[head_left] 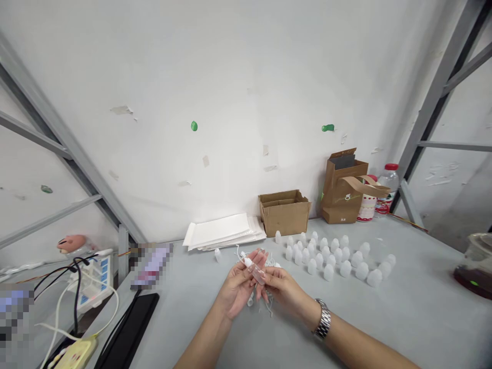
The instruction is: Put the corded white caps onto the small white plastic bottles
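My left hand and my right hand meet over the grey table, both pinching a small clear bottle with a white cap. The left fingers close on the capped end, the right fingers on the body. A metal watch sits on my right wrist. Thin white bits lie on the table under my hands; I cannot make out what they are. Several small white bottles stand in a cluster just right of my hands, and one lone bottle stands to the left.
A stack of white envelopes, an open cardboard box, a brown paper bag and a red-capped drink bottle line the wall. Left: power strips and cables, a black flat item. A glass jar stands far right.
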### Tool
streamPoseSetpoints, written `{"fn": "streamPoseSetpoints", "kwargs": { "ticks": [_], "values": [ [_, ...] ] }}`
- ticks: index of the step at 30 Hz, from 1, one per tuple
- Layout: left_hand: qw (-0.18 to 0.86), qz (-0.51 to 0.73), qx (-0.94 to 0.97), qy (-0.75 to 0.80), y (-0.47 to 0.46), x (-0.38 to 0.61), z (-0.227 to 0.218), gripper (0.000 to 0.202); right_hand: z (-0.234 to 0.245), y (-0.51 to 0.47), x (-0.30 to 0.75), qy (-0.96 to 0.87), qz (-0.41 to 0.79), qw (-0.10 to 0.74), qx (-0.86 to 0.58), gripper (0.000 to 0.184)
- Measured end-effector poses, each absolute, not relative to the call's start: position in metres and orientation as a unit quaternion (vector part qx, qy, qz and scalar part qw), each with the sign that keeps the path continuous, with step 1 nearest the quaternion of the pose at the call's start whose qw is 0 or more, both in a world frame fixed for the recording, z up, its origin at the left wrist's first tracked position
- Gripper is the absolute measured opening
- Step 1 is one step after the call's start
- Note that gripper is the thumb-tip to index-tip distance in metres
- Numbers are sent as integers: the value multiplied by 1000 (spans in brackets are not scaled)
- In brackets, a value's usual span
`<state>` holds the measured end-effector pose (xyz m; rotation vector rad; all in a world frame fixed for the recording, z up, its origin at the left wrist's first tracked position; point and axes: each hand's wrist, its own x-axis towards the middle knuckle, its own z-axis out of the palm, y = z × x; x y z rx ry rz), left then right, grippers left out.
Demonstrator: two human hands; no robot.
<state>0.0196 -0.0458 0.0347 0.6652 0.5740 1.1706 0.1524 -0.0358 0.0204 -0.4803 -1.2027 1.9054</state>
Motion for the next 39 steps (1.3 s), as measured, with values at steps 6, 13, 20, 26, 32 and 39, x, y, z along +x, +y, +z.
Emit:
{"fn": "streamPoseSetpoints", "kwargs": {
  "ticks": [6,13,20,26,32,39],
  "values": [
    [729,555,304,262,-42,17,38,37,21,-37,154,-466,759,414,-187,33],
    [637,599,338,349,-35,14,35,19,19,-36,153,-486,730,422,-230,33],
    [649,589,331,351,-38,17,37,19,17,-35,152,-478,744,417,-209,36],
    [646,599,324,346,-38,18,39,18,21,-34,154,-536,676,429,-267,36],
    [612,626,329,354,-36,16,34,22,25,-40,157,-598,557,466,-339,31],
    [632,601,350,343,-36,11,37,26,20,-38,154,-514,742,372,-216,46]
  ]
}}
